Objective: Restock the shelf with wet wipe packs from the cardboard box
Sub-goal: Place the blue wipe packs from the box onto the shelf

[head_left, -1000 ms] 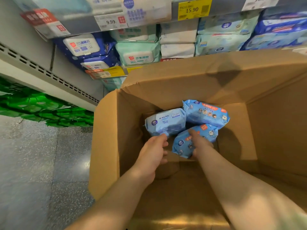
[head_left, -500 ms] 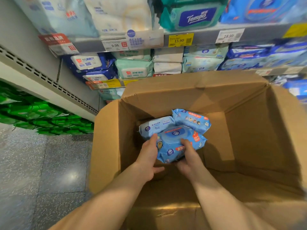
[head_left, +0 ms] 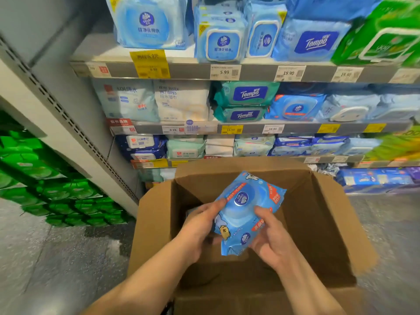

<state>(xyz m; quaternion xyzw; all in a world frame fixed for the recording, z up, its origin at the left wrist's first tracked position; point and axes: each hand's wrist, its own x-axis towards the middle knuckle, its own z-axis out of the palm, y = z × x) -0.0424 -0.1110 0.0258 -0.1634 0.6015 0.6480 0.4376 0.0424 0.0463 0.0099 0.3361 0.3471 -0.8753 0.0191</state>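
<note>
Grey speckled floor [head_left: 56, 258] lies under an open cardboard box [head_left: 329, 223], nearest the viewer. Above its opening, both hands hold one blue wet wipe pack [head_left: 247, 212], tilted: the left hand [head_left: 197, 226] grips its left edge with curled fingers, the right hand [head_left: 270, 237] curls round its lower right side. Beyond the box stands the shelf [head_left: 250, 128], its tiers full of wipe packs behind price tags [head_left: 225, 72]. Green packs [head_left: 45, 178] are stacked far left.
</note>
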